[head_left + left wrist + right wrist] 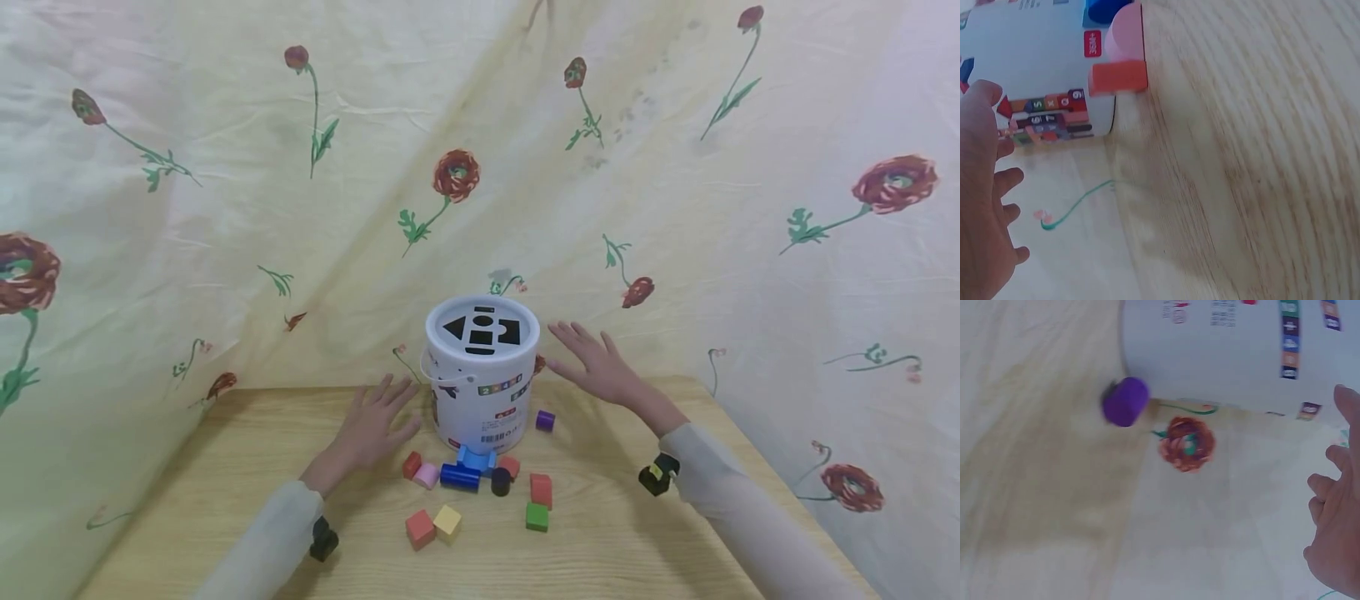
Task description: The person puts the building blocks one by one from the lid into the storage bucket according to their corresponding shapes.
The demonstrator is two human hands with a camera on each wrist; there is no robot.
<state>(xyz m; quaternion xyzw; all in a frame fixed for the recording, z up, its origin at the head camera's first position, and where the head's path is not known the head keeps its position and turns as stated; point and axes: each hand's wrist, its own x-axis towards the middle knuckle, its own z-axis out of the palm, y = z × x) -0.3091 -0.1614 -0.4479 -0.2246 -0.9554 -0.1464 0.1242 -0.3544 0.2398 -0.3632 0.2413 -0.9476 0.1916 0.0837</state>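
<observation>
A white bucket point(480, 408) stands upright on the wooden table, its lid point(482, 327) cut with dark shaped holes. My left hand point(369, 429) is spread at the bucket's left side, fingers extended and holding nothing. On the other side my right hand point(596, 362) is raised near the rim, also spread, with nothing in it. In the left wrist view a red block point(1119, 77) and a pink block point(1126, 36) lie by the bucket's base. A purple cylinder point(1125, 402) sits beside the bucket in the right wrist view.
Before the bucket lie a dark blue cylinder point(460, 477), a light blue block point(477, 460) and a dark cylinder point(501, 481). Closer in are a yellow block point(447, 524), a green block point(537, 517) and several red ones. Flowered cloth point(360, 250) hangs behind the table point(247, 450).
</observation>
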